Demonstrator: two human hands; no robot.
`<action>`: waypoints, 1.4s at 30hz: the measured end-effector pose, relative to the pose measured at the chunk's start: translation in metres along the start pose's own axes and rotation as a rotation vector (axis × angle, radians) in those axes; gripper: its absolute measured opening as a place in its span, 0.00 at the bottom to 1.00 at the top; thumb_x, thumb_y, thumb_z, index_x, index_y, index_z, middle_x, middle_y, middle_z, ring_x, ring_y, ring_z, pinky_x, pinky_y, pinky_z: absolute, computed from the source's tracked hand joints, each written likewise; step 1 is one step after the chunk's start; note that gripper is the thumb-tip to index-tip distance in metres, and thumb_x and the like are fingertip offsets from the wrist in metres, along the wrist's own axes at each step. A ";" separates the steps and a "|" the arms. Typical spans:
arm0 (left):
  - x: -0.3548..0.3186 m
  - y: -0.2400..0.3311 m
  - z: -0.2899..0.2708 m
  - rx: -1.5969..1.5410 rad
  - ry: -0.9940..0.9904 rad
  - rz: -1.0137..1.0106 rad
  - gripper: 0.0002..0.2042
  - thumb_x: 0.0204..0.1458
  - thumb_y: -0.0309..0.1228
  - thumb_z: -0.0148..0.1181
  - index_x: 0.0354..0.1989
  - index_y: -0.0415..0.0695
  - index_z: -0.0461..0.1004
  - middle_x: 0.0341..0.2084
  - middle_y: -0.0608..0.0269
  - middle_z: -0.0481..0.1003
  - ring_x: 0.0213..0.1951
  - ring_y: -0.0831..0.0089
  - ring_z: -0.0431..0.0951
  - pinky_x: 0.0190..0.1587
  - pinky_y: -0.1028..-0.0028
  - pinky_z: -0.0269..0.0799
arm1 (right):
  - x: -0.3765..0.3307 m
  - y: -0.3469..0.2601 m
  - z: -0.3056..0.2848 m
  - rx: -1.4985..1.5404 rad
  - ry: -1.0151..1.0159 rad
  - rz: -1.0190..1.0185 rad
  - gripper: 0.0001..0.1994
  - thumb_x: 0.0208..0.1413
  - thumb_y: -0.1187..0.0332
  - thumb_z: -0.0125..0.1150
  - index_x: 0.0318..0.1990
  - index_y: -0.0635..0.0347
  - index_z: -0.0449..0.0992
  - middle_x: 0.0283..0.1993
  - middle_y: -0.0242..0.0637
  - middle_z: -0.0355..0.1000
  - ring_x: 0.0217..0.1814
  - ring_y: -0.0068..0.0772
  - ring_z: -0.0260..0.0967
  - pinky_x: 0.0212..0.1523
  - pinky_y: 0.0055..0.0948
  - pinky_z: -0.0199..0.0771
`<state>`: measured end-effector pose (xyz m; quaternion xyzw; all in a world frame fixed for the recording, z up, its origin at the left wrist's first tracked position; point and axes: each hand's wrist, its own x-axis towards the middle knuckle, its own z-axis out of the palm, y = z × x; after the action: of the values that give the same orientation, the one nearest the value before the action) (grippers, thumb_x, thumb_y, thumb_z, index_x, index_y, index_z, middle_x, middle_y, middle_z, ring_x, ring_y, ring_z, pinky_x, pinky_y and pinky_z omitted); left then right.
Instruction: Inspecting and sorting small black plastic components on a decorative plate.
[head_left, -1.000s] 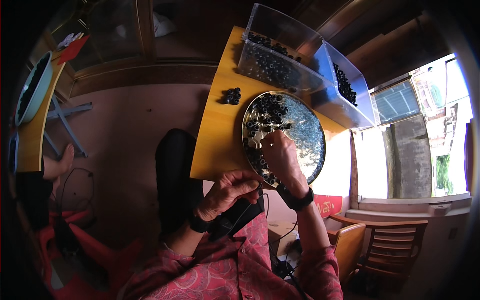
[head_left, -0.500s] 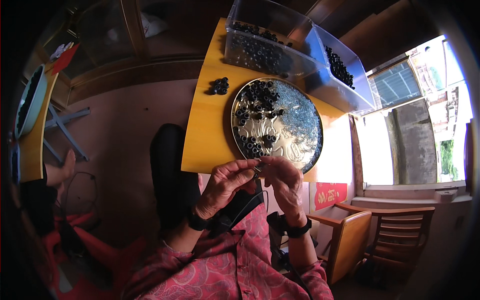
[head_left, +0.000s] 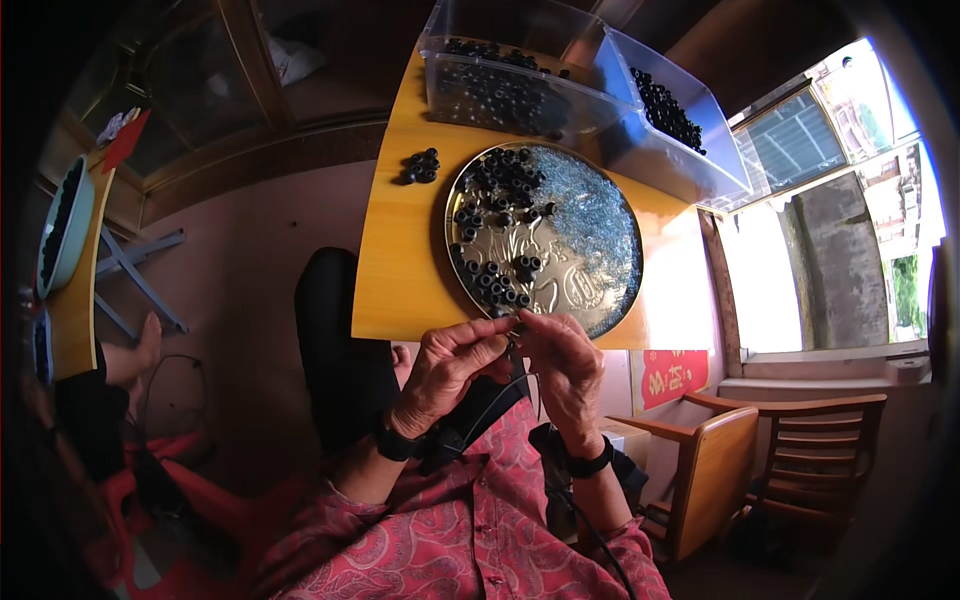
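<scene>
My left hand (head_left: 452,368) and my right hand (head_left: 567,372) meet at the near rim of a round gold-coloured tray (head_left: 545,275). Thumbs and forefingers are pinched together, tip to tip, around something small that the fingers mostly hide. On the left part of the tray lie many small black ring-shaped parts (head_left: 503,285), some loose and some heaped. A spread of tiny shiny silvery pieces (head_left: 590,215) covers its right part. Each wrist wears a black band.
The tray rests on a yellow table (head_left: 395,290), beside a small cluster of black parts (head_left: 421,166). Behind it stand clear plastic bins (head_left: 590,120) with more black parts. Wooden chairs (head_left: 710,480) are at right. Far left, a person's bare foot (head_left: 148,340) shows near a light-green basin (head_left: 65,230).
The view has shifted slightly, so the table and tray sit a little further left and higher. Both hands keep their pinch at nearly the same place, with only slight finger movement.
</scene>
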<state>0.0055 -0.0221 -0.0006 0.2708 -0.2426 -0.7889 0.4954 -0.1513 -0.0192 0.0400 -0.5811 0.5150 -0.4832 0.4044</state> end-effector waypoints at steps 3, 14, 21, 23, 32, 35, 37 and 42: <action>0.000 -0.001 0.001 0.005 -0.001 -0.006 0.15 0.58 0.27 0.57 0.53 0.35 0.71 0.33 0.61 0.78 0.31 0.78 0.79 0.38 0.79 0.77 | -0.001 0.001 -0.001 -0.004 -0.001 -0.029 0.12 0.54 0.81 0.59 0.45 0.62 0.78 0.38 0.36 0.72 0.37 0.22 0.73 0.36 0.18 0.73; -0.001 -0.002 0.001 -0.107 -0.038 -0.024 0.13 0.58 0.30 0.57 0.49 0.38 0.74 0.28 0.63 0.78 0.29 0.78 0.79 0.35 0.78 0.78 | -0.008 0.006 -0.003 0.442 0.010 0.275 0.06 0.58 0.75 0.58 0.42 0.62 0.75 0.33 0.27 0.72 0.32 0.14 0.67 0.31 0.15 0.66; -0.001 -0.001 0.004 -0.119 -0.032 -0.030 0.13 0.59 0.29 0.56 0.49 0.37 0.74 0.30 0.61 0.77 0.28 0.77 0.76 0.35 0.78 0.75 | -0.012 0.012 -0.002 0.462 0.032 0.182 0.05 0.57 0.76 0.59 0.41 0.63 0.75 0.35 0.27 0.71 0.32 0.14 0.65 0.31 0.15 0.66; -0.001 -0.001 0.005 -0.121 -0.017 -0.027 0.13 0.58 0.29 0.56 0.49 0.37 0.74 0.30 0.62 0.77 0.28 0.78 0.76 0.35 0.79 0.75 | -0.014 0.013 -0.001 0.480 0.028 0.170 0.05 0.56 0.78 0.60 0.40 0.64 0.75 0.35 0.26 0.70 0.31 0.14 0.64 0.31 0.15 0.65; 0.001 -0.005 0.004 -0.112 0.000 -0.025 0.12 0.59 0.28 0.55 0.49 0.38 0.74 0.34 0.62 0.78 0.29 0.78 0.77 0.36 0.78 0.76 | -0.016 0.010 0.005 0.428 0.066 0.143 0.06 0.56 0.79 0.59 0.41 0.63 0.75 0.37 0.26 0.69 0.33 0.14 0.64 0.33 0.14 0.66; 0.001 -0.005 0.003 -0.102 -0.010 -0.023 0.12 0.59 0.28 0.54 0.49 0.37 0.74 0.36 0.61 0.78 0.30 0.78 0.77 0.36 0.78 0.76 | -0.016 0.008 0.005 0.427 0.062 0.141 0.06 0.56 0.79 0.59 0.41 0.63 0.75 0.37 0.26 0.68 0.34 0.14 0.64 0.34 0.15 0.66; 0.001 -0.006 0.003 -0.100 -0.022 -0.019 0.12 0.59 0.28 0.54 0.49 0.37 0.74 0.38 0.61 0.78 0.31 0.79 0.77 0.37 0.77 0.77 | -0.017 0.009 0.005 0.422 0.062 0.140 0.06 0.56 0.79 0.59 0.41 0.63 0.75 0.37 0.26 0.68 0.34 0.14 0.64 0.34 0.15 0.66; 0.001 -0.006 0.004 -0.088 -0.011 -0.027 0.12 0.59 0.27 0.54 0.49 0.37 0.74 0.38 0.60 0.78 0.32 0.78 0.77 0.36 0.78 0.77 | -0.018 0.010 0.005 0.403 0.063 0.132 0.06 0.56 0.80 0.59 0.41 0.64 0.75 0.38 0.28 0.67 0.35 0.15 0.65 0.35 0.16 0.67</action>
<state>-0.0013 -0.0198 -0.0017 0.2477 -0.2065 -0.8069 0.4949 -0.1488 -0.0034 0.0266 -0.4383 0.4573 -0.5669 0.5267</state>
